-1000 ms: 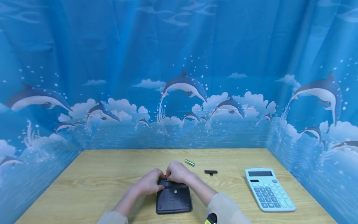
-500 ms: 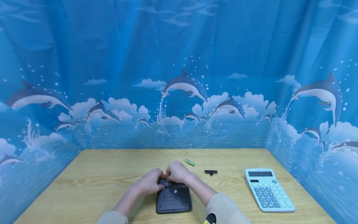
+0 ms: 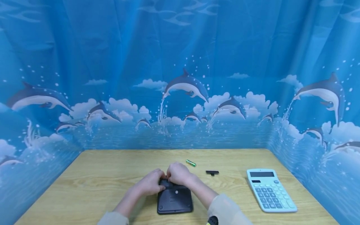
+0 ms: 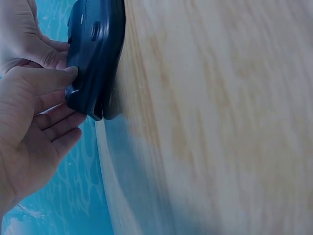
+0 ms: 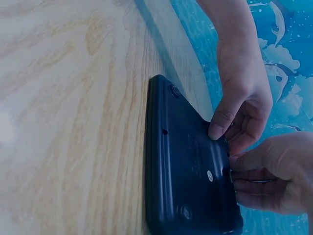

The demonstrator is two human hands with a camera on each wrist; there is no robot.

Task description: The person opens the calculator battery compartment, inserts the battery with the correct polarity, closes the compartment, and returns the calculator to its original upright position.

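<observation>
**Both hands at the far edge of a face-down black calculator**

The left hand (image 3: 149,185) and the right hand (image 3: 177,173) meet over the far end of a black rectangular plastic calculator (image 3: 175,200) lying back-up near the front middle of the light wooden table (image 3: 92,184). In the right wrist view the left thumb presses down on the back near the top edge while the curled fingers wrap that edge; the right hand's fingertips (image 5: 234,174) are bunched and pinch at a spot on the same edge. What they pinch is hidden between the fingers, and the head view covers it entirely with both hands. The left wrist view shows only a corner of the calculator (image 4: 93,58), edge-on.

The calculator's keys and display face the table and cannot be seen. Its back carries a small round pale mark, rubber feet and some faint moulded lines; no writing is legible.

Just beyond the hands lies a small green cylindrical battery (image 3: 190,163); to its right a small flat black plastic cover piece (image 3: 212,172). Farther right sits a light blue desk calculator (image 3: 270,193), face up; its key labels are too small to read. A blue dolphin-print curtain (image 3: 180,78) encloses the table.
</observation>
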